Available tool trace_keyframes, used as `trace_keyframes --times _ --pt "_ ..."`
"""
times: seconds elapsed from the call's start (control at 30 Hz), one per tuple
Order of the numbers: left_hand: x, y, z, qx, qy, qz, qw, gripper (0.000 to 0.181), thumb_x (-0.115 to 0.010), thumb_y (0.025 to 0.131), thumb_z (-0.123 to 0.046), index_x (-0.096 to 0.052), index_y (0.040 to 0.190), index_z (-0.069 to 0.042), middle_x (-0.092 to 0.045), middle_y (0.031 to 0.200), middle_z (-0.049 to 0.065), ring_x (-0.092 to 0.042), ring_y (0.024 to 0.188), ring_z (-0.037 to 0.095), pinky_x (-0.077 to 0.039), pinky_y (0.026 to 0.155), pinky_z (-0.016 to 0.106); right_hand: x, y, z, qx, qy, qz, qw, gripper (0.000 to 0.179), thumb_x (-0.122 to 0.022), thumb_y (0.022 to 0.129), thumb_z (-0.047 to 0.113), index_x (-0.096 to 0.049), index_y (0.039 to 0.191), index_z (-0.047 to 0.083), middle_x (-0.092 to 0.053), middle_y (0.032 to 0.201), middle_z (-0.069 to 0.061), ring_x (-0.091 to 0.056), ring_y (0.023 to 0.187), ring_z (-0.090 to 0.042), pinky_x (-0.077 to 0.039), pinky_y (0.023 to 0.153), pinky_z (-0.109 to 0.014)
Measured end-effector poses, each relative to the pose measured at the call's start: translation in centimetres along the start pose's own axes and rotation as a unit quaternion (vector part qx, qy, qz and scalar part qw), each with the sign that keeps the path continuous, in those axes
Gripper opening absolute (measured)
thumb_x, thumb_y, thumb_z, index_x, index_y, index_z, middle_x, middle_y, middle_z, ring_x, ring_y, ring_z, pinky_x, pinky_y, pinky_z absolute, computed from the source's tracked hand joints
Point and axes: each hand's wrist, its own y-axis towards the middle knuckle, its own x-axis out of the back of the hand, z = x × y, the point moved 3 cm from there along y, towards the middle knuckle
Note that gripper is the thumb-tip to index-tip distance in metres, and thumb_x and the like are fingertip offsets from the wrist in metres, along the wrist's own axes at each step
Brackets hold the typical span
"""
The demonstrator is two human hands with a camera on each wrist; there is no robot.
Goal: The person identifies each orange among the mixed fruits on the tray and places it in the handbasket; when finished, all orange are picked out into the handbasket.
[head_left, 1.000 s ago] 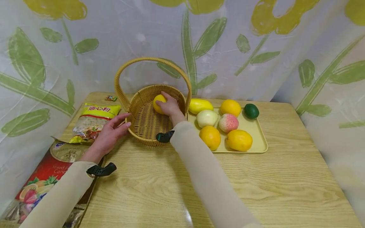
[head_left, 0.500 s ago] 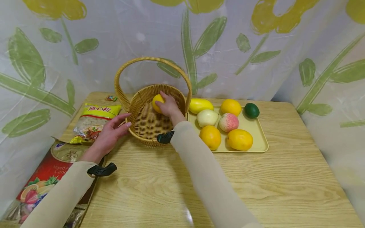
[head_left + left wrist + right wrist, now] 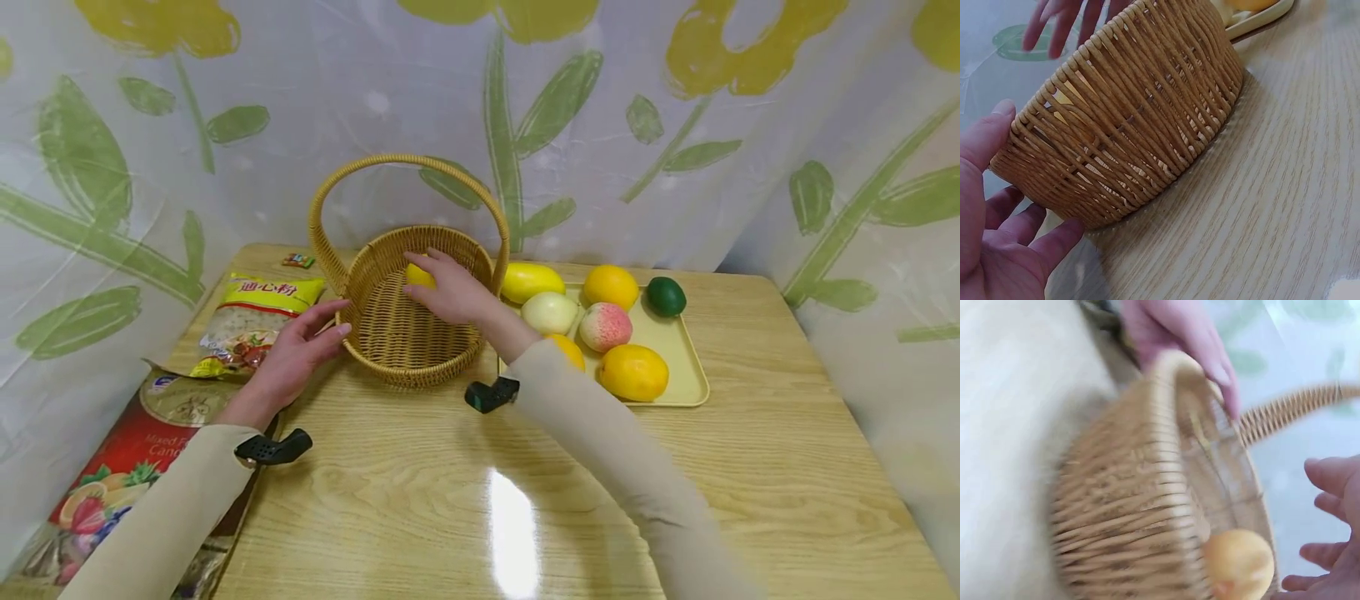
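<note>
Fingers spread and a little bent, my right hand hangs over the inside of a round tan wicker basket with a tall arched handle. It has hold of nothing; the right wrist view shows its fingertips apart from a smooth, round yellow fruit that sits inside the basket, towards the back in the head view and partly hidden there by my fingers. My left hand is loosely extended at the basket's left side, thumb at the rim and fingers against the outer wall, not curled round it.

Just right of the basket, I see a pale yellow rectangular tray bearing a long yellow fruit, a pale cream fruit, a pink-and-white fuzzy fruit, and several orange-yellow ones, one partly covered by my sleeve. A dark green oval fruit lies at its far right corner. Left of the basket are a yellow-topped clear plastic food bag, a tiny colourful wrapped packet and a large red-and-gold candy bag, all on a light wood-grained table.
</note>
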Motion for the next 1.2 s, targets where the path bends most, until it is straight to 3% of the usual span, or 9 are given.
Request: trace_keyframes --times 0.17,0.37,0.6,0.77,0.97,1.2 --pt "-0.1 0.1 0.0 0.006 0.012 -0.001 0.9999 0.057 -0.057 0.1 -0.03 -0.039 0.149 -0.01 -0.023 0.159 0.014 -0.033 0.139 0.03 -0.049 0.095 0.023 -0.8 -5.7 0.6 0.065 -0.015 0.012 0.9977 0.056 -0.046 0.105 0.033 -0.029 0.155 0.014 -0.013 0.161 -0.019 -0.014 0.147 -0.034 -0.018 0.118 -0.05" --pt "0.3 -0.1 0.0 0.012 0.026 -0.002 0.9996 0.057 -0.057 0.1 -0.032 -0.038 0.15 -0.013 -0.022 0.159 0.013 -0.035 0.138 0.028 -0.049 0.094 0.021 -0.7 -12.3 -0.2 0.082 0.024 -0.043 0.9954 0.058 -0.05 0.103 0.037 -0.031 0.155 0.019 -0.013 0.162 -0.008 -0.017 0.146 -0.028 -0.026 0.115 -0.052" --pt "0.4 0.0 0.1 0.016 0.029 0.002 0.9995 0.058 -0.056 0.1 -0.032 -0.037 0.151 -0.013 -0.02 0.16 0.013 -0.041 0.131 0.014 -0.049 0.093 0.019 1.3 -18.3 -4.5 0.051 0.045 -0.168 0.9834 0.059 -0.057 0.1 0.031 -0.034 0.154 0.02 -0.02 0.161 -0.002 -0.027 0.143 -0.029 -0.031 0.109 -0.061" --pt "0.4 -0.2 0.1 0.015 0.03 -0.005 0.9994 0.058 -0.057 0.1 -0.032 -0.037 0.151 -0.012 -0.022 0.159 0.014 -0.044 0.127 0.01 -0.049 0.091 0.016 2.8 -21.2 -9.0 -0.009 0.029 -0.222 0.9745 0.062 -0.063 0.097 0.024 -0.036 0.152 0.012 -0.016 0.161 -0.01 -0.019 0.144 -0.037 -0.028 0.108 -0.066" --pt "0.2 -0.1 0.2 0.009 0.024 -0.001 0.9997 0.057 -0.057 0.1 -0.03 -0.038 0.15 -0.012 -0.022 0.158 0.016 -0.046 0.123 0.006 -0.05 0.09 0.016 4.1 -24.0 -14.2 -0.104 0.049 -0.227 0.967 0.069 -0.062 0.098 0.029 -0.028 0.155 0.01 -0.006 0.162 -0.017 -0.009 0.144 -0.045 -0.017 0.107 -0.074" --pt "0.1 0.1 0.2 0.01 0.021 0.003 0.9997 0.057 -0.057 0.1 -0.03 -0.038 0.151 -0.013 -0.02 0.16 0.015 -0.045 0.126 0.008 -0.05 0.09 0.017 4.0 -25.2 -17.7 -0.124 0.111 -0.177 0.97 0.075 -0.061 0.098 0.032 -0.019 0.158 0.019 -0.005 0.162 -0.018 -0.006 0.146 -0.042 -0.016 0.109 -0.072"
